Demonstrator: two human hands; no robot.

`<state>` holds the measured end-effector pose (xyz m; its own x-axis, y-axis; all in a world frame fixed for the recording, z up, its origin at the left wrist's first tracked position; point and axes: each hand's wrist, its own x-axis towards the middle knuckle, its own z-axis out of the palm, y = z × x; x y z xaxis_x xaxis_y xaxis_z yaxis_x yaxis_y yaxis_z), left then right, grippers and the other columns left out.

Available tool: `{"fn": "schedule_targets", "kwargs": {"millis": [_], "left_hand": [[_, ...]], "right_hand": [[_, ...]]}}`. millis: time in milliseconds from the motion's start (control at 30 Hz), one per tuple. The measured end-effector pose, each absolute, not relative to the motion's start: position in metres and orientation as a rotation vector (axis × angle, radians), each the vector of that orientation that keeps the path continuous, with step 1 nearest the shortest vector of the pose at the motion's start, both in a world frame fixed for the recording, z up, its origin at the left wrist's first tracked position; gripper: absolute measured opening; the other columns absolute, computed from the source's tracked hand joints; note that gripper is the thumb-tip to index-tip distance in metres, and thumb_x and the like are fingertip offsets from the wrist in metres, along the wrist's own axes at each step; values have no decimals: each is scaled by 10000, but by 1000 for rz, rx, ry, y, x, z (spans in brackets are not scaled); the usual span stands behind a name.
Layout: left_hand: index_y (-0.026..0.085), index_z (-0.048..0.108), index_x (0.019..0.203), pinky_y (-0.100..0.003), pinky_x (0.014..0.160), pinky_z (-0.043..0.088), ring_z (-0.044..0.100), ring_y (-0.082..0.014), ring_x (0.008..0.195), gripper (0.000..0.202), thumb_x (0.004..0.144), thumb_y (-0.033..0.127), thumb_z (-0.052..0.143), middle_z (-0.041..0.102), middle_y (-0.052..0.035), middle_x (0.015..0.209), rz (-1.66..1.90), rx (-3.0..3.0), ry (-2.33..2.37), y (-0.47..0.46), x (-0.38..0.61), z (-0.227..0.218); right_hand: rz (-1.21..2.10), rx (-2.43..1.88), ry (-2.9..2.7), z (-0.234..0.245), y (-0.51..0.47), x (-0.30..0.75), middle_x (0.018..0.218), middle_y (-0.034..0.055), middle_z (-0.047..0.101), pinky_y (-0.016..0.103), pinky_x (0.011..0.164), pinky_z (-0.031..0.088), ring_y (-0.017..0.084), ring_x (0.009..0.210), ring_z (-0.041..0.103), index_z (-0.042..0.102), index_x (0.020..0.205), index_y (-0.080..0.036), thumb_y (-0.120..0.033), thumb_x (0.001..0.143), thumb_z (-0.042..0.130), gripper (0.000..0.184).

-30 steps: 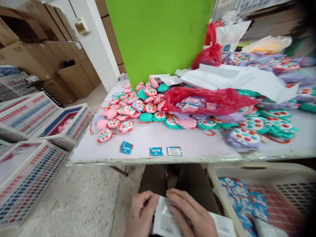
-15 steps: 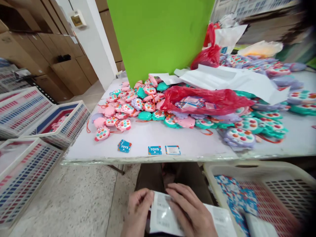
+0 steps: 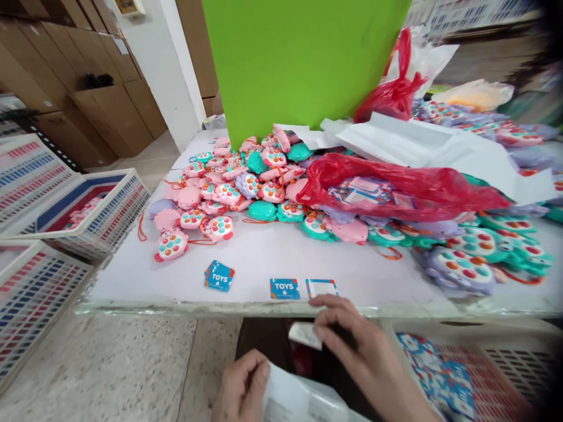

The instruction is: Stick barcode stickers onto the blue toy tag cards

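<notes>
The left hand (image 3: 243, 388) pinches the sheet (image 3: 303, 400) by its corner; the right hand (image 3: 358, 346), apart, pinches the label (image 3: 305, 334) (probably light, flexible, best held by edges).

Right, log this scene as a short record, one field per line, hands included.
Left hand: pinching a white sheet or packet
Right hand: holding a small white piece
Table front: overlapping cards, a TOYS card, a pale-faced card
Toys: pink, teal and purple, piled behind the cards
Red bag: lying open on toys, cards inside
Crate: at right, blue printed cards inside
</notes>
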<state>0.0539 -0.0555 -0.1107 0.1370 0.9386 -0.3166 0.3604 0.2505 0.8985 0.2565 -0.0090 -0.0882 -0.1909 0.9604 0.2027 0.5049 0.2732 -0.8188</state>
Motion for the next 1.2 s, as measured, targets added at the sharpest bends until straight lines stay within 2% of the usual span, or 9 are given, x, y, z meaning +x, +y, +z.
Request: {"fn": "schedule_targets", "kwargs": {"millis": [100, 167, 267, 433, 533, 667, 867, 1200], "left_hand": [[182, 579, 857, -218, 619, 426, 557, -138, 691, 308, 901, 355, 327, 610, -32, 762, 782, 1735, 1262, -36, 54, -112], [184, 548, 936, -230, 747, 456, 570, -150, 842, 233, 899, 244, 327, 627, -53, 916, 894, 2002, 1171, -23, 55, -113], [168, 511, 944, -246, 815, 472, 541, -164, 950, 206, 869, 122, 326, 619, -69, 1017, 889, 2329, 1154, -5, 54, -115], [136, 497, 895, -338, 887, 466, 502, -220, 1042, 228, 798, 28, 320, 583, -120, 1121, 691, 2576, 1081, 8, 48, -130], [130, 494, 891, -360, 915, 445, 502, -226, 1052, 234, 782, 11, 324, 577, -130, 1129, 688, 2590, 1040, 9, 47, -138], [134, 499, 863, -364, 893, 454, 523, -228, 1007, 212, 785, 26, 334, 599, -125, 1092, 722, 2595, 1037, 9, 49, -138], [140, 498, 864, -387, 865, 467, 511, -235, 987, 193, 797, 53, 340, 581, -114, 1142, 690, 2588, 1071, 12, 50, -136], [136, 488, 829, -358, 836, 466, 498, -212, 937, 187, 772, 19, 354, 551, -117, 1193, 714, 2567, 1052, 12, 52, -139]], "right_hand": [[914, -1437, -1797, -92, 35, 261, 1065, 61, 573, 352, 858, 433, 211, 995, 547, 594, 760, -225, -295, 826, 490, 141], [968, -1429, -1840, -97, 58, 260, 1070, 70, 571, 371, 881, 406, 222, 1015, 530, 608, 747, -218, -294, 816, 492, 155], [1029, -1428, -1910, -104, 77, 256, 1073, 74, 566, 372, 889, 391, 222, 1027, 513, 615, 713, -210, -266, 811, 495, 165], [1091, -1419, -1979, -110, 85, 252, 1052, 69, 562, 352, 882, 386, 210, 1054, 476, 606, 699, -207, -215, 819, 494, 165], [1112, -1406, -2005, -112, 87, 251, 1033, 61, 568, 343, 875, 384, 203, 1044, 469, 603, 703, -206, -189, 823, 499, 160], [1109, -1398, -2039, -113, 89, 249, 1005, 49, 585, 349, 864, 383, 206, 1022, 470, 604, 693, -204, -167, 825, 508, 168], [1083, -1401, -2058, -110, 90, 247, 970, 52, 592, 354, 846, 390, 208, 994, 471, 599, 669, -192, -126, 817, 507, 187], [1015, -1384, -2079, -115, 87, 247, 964, 43, 593, 378, 835, 407, 214, 984, 481, 591, 663, -204, -127, 829, 501, 204]]}}
